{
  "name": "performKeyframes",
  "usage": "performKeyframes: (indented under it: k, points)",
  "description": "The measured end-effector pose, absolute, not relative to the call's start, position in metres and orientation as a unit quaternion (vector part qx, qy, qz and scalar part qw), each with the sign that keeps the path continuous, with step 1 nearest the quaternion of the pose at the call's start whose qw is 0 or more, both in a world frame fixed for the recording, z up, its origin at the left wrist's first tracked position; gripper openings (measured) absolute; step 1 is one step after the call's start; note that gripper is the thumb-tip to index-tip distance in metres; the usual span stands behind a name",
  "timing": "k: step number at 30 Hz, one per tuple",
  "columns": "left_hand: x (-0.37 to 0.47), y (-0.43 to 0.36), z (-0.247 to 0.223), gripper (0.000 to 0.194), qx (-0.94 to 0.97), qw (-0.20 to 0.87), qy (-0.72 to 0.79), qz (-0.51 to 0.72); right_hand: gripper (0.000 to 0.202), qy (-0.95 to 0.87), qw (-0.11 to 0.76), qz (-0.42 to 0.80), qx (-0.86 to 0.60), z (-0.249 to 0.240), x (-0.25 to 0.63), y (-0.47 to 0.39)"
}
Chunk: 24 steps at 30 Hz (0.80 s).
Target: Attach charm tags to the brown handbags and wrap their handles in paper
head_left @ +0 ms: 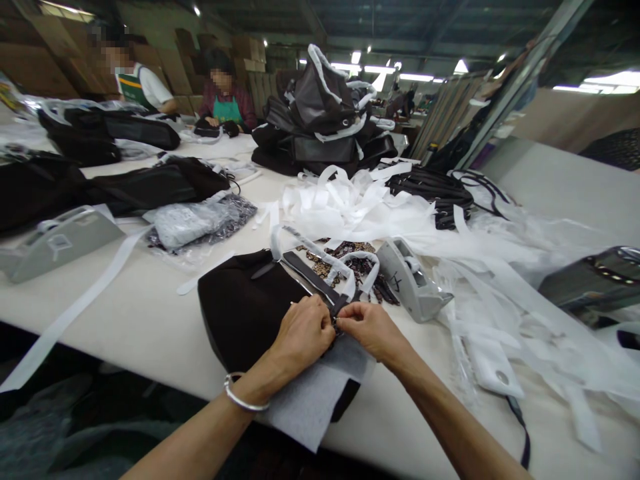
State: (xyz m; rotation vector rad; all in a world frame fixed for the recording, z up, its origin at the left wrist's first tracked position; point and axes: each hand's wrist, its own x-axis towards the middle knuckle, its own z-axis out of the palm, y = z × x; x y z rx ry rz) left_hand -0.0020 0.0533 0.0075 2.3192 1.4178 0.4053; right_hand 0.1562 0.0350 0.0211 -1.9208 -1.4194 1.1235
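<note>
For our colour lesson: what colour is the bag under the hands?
The bag is blackish brown, best seen in the head view.

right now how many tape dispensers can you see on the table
2: one dispenser at far left, another dispenser beyond the right hand; more may be hidden.

left hand: bare; wrist: silver bangle | right hand: bare

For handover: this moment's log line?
left hand: on dark bag | right hand: at bag's edge | white sheet: partly over bag | grip: unclear
</note>
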Motion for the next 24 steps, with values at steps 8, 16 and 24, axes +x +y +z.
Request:
performKeyframes:
  k: [8, 16, 24]
  points:
    - [0.002, 0.046, 0.002, 0.011, 0.818, 0.183, 0.513, 0.184, 0.009, -0.54, 0.245, 0.356, -0.722, 0.024, 0.154, 0.032]
    - [0.005, 0.036, 0.006, 0.013, 0.806, 0.16, 0.517, 0.239, 0.011, -0.494, 0.31, 0.408, -0.702, 0.015, 0.156, 0.03]
    - [0.008, 0.028, -0.002, 0.011, 0.836, 0.071, 0.463, 0.287, 0.013, -0.485, 0.328, 0.421, -0.693, 0.007, 0.156, 0.027]
